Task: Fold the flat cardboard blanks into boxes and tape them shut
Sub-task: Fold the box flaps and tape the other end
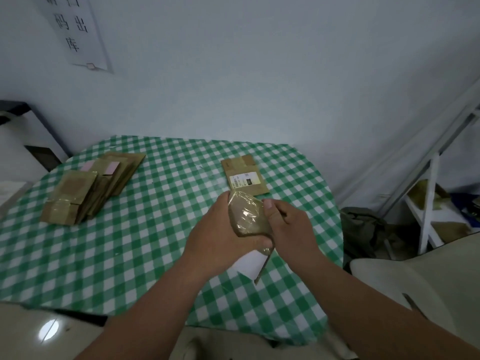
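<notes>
Above the green-checked table (155, 229) I hold a small brown cardboard box (248, 218) with shiny clear tape across its top face. My left hand (220, 237) grips it from the left and below. My right hand (288, 224) grips its right side, thumb on the top corner. A white flap or sheet (249, 263) hangs under the box, beside a thin brown strip. A flat cardboard blank (245, 176) with a white label lies just beyond my hands. A pile of flat blanks and taped cardboard pieces (91, 188) sits at the table's far left.
A paper sign with black characters (78, 32) hangs on the pale wall. A white shelf frame (428, 203) and a dark bag (363, 229) stand on the floor to the right. A white cabinet (23, 146) is at the left edge.
</notes>
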